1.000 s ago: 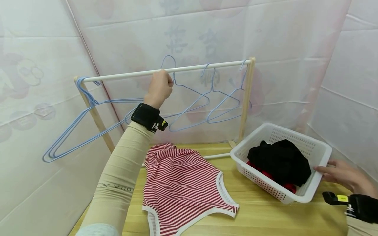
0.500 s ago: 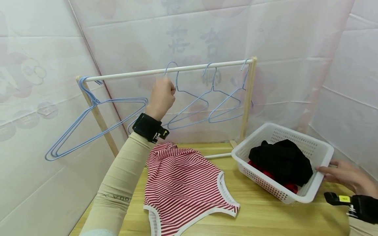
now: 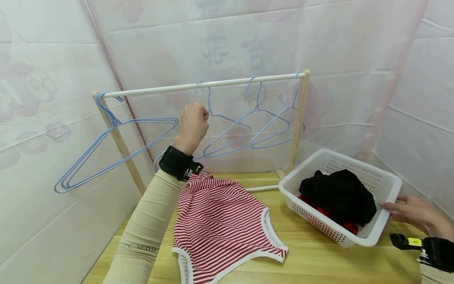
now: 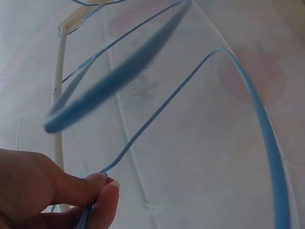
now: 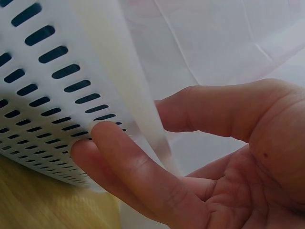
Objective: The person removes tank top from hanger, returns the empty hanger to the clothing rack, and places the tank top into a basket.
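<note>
My left hand (image 3: 205, 114) pinches the neck of a blue wire hanger (image 3: 209, 103) just below the white rail (image 3: 159, 89), and the hanger's hook lies over the rail. The left wrist view shows thumb and finger of this left hand (image 4: 102, 183) closed on the thin blue hanger wire (image 4: 162, 107). My right hand (image 3: 384, 207) holds the right rim of a white perforated basket (image 3: 386, 179). In the right wrist view the right hand (image 5: 128, 124) has its thumb and index finger on either side of the basket's rim (image 5: 47, 86). A red-and-white striped garment (image 3: 220, 217) lies flat on the wooden table (image 3: 319, 260).
Several blue hangers (image 3: 106, 150) hang bunched at the rail's left end, and two more hangers (image 3: 269, 126) hang near its right post. Black clothing (image 3: 337, 195) over something red fills the basket. White sheeting closes in the back and both sides.
My left hand has come down from the rail with the hanger, and the hook has dropped from above the rail onto it. The right hand has stayed on the basket.
</note>
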